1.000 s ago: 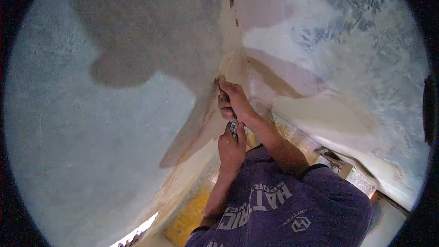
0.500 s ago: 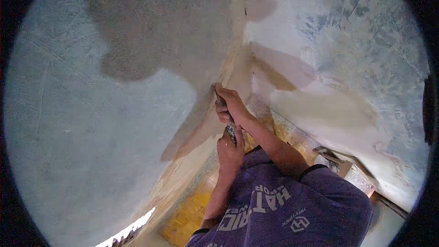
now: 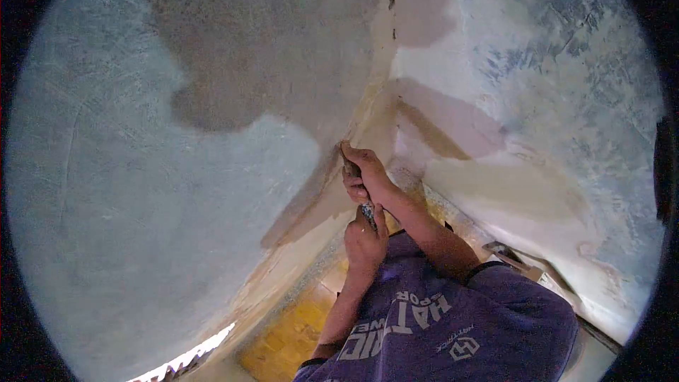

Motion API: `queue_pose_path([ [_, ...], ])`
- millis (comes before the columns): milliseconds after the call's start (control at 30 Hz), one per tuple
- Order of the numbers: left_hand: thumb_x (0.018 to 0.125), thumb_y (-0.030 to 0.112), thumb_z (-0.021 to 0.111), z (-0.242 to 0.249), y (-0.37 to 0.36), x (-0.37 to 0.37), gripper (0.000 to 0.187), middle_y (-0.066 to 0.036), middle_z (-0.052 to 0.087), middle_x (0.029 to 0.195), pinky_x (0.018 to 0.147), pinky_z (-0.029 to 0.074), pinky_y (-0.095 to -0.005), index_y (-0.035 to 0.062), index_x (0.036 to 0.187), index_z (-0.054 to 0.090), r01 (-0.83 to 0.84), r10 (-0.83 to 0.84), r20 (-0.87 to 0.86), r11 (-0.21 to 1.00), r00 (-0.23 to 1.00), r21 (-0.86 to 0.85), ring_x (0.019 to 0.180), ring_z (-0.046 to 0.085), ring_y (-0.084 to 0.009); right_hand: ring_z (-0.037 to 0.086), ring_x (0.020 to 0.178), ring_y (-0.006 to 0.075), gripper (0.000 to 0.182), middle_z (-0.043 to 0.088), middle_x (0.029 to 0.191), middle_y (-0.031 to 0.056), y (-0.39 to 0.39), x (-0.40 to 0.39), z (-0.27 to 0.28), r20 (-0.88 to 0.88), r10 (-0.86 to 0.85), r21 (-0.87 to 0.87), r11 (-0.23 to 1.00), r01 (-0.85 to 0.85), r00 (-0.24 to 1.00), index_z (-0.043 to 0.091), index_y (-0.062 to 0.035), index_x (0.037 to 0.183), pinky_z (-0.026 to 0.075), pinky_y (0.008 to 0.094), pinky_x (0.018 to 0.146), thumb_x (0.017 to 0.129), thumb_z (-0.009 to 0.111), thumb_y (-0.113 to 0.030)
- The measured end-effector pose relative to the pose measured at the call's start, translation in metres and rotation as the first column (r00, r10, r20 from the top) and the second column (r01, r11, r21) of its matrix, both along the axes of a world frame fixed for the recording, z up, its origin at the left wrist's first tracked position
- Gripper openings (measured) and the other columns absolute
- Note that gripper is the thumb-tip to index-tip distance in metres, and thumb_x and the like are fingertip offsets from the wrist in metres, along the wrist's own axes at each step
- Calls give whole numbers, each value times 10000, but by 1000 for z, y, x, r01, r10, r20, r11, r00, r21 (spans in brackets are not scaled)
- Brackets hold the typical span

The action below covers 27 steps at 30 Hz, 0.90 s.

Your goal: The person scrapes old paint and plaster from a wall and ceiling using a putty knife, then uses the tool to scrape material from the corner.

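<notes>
Both of my hands are closed around a slim dark tool point(image 3: 368, 216) with a grey speckled surface, just in front of the wall corner. My right hand point(image 3: 366, 173) grips its upper part, close to the left wall point(image 3: 141, 205). Lower down, my left hand point(image 3: 366, 246) holds the other end, thumb lying along it. My fingers cover most of the tool, so its working end and exact kind cannot be made out. A damp-looking darker patch point(image 3: 262, 49) spreads over the left wall above my hands.
The right wall point(image 3: 544, 85) is mottled blue-grey and white, with a brown streak point(image 3: 435, 127) near the corner. Below lies a yellow surface point(image 3: 283, 339). A jagged bright gap point(image 3: 191, 354) shows at lower left. My purple shirt point(image 3: 453, 311) fills the lower right.
The view has shifted slightly, so walls and hands appear lower and further right. Both hands keep their hold on the tool, near the corner.
</notes>
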<state>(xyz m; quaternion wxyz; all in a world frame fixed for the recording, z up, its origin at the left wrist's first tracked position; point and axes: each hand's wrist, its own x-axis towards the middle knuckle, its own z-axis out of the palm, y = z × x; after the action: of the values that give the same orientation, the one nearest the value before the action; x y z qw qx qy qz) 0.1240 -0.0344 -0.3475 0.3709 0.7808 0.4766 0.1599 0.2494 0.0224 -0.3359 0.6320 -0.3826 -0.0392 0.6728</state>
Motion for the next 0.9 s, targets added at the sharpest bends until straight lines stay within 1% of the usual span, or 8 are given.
queue_pose_path([
  [267, 989, 373, 503, 3, -6, 15, 474, -327, 592, 665, 596, 480, -563, -77, 861, 577, -35, 35, 21, 999, 999, 13, 660, 617, -502, 320, 310, 107, 477, 339, 466, -34, -4, 13, 9, 117, 34, -20, 999, -32, 992, 418, -156, 710, 251, 286, 297, 945, 553, -548],
  [367, 990, 395, 500, 40, 27, 25, 498, -337, 597, 681, 613, 490, -564, -85, 882, 578, 43, -39, -27, 985, 999, 166, 682, 621, -508, 326, 333, 100, 486, 350, 482, -37, 14, 34, 21, -38, -203, 8, 979, 203, 979, 426, -154, 704, 259, 277, 311, 941, 546, -560],
  [467, 996, 400, 490, 73, 12, 36, 505, -345, 609, 727, 667, 485, -571, -83, 904, 606, 5, 2, -57, 993, 998, 120, 713, 615, -508, 325, 346, 100, 470, 367, 501, -36, 7, 43, 46, 63, -91, 168, 983, 80, 994, 440, -147, 712, 263, 274, 317, 953, 534, -539],
  [533, 987, 416, 501, 67, 5, 38, 517, -342, 609, 722, 663, 487, -569, -84, 909, 607, -45, 47, -26, 996, 999, 74, 715, 617, -511, 379, 367, 121, 387, 398, 516, -22, -1, 46, 43, 70, -41, 183, 983, 27, 997, 476, -138, 757, 301, 289, 331, 962, 540, -460],
  [667, 988, 423, 499, 27, -6, 27, 530, -315, 602, 659, 641, 505, -555, -92, 907, 598, -77, 76, 16, 996, 997, 35, 672, 629, -493, 433, 404, 131, 387, 411, 535, -24, -8, 31, 0, 51, 47, 59, 997, -50, 998, 482, -123, 795, 380, 286, 399, 982, 519, -460],
  [767, 972, 422, 523, 13, -15, 0, 546, -326, 622, 720, 633, 493, -567, -116, 1049, 571, -50, 48, -112, 999, 993, -19, 707, 626, -516, 536, 543, 130, 291, 501, 669, -1, -26, 8, -20, 325, 133, 182, 963, -200, 936, 519, -90, 971, 447, 280, 508, 997, 524, -379],
  [867, 963, 400, 547, 7, -32, -17, 549, -315, 633, 739, 630, 493, -566, -119, 1138, 528, -97, 108, -143, 992, 984, 81, 701, 633, -503, 561, 671, 110, 299, 534, 832, 20, -45, -22, -35, 580, 142, 88, 968, -235, 802, 467, -54, 1177, 461, 267, 588, 1008, 532, -292],
  [900, 956, 384, 559, 8, -34, -22, 546, -310, 639, 750, 633, 495, -565, -117, 1166, 506, -93, 95, -159, 995, 983, 23, 706, 635, -500, 550, 784, 100, 396, 519, 912, 25, -53, -23, -38, 526, 214, 120, 940, -321, 823, 364, -40, 1316, 456, 260, 635, 1010, 541, -219],
])
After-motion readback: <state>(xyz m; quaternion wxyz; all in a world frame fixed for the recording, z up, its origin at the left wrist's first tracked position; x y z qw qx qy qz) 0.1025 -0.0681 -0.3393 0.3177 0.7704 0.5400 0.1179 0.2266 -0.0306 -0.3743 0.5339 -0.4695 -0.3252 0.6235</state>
